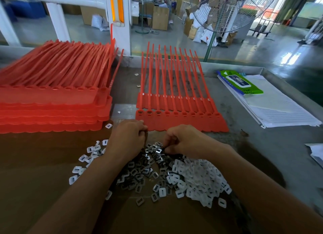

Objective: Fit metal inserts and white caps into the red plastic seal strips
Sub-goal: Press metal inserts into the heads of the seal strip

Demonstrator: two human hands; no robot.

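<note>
Item: red seal strips (181, 123), one flat sheet of ten joined tags with long thin tails pointing away from us, lying on the table (262, 146) just beyond both hands. Its three leftmost sockets show something pale and glinting; we cannot make out the rest. A second sheet (174, 102) lies partly under the tails, with small white dots along its heads.

Metal inserts (139, 171): a loose heap of small, dark, shiny, slotted squares between the forearms. White caps (201, 179): a heap of matte rounded squares with slots, touching the inserts on the right; strays are scattered to the left.

Left hand (128, 137): fingers curled under at the sheet's near left corner; the palm side is hidden, so we cannot tell what it holds. Right hand (183, 139): fingers curled down, tips buried in the inserts; we cannot see whether they pinch any.

Stack of red strips (52, 104): several layers, cut off at the left edge. Brown cardboard (43, 164) lies under the heaps. Green wipes pack (243, 84) rests on lined paper (279, 109), to the right. Wire fan (232, 10) behind, top cut off.
</note>
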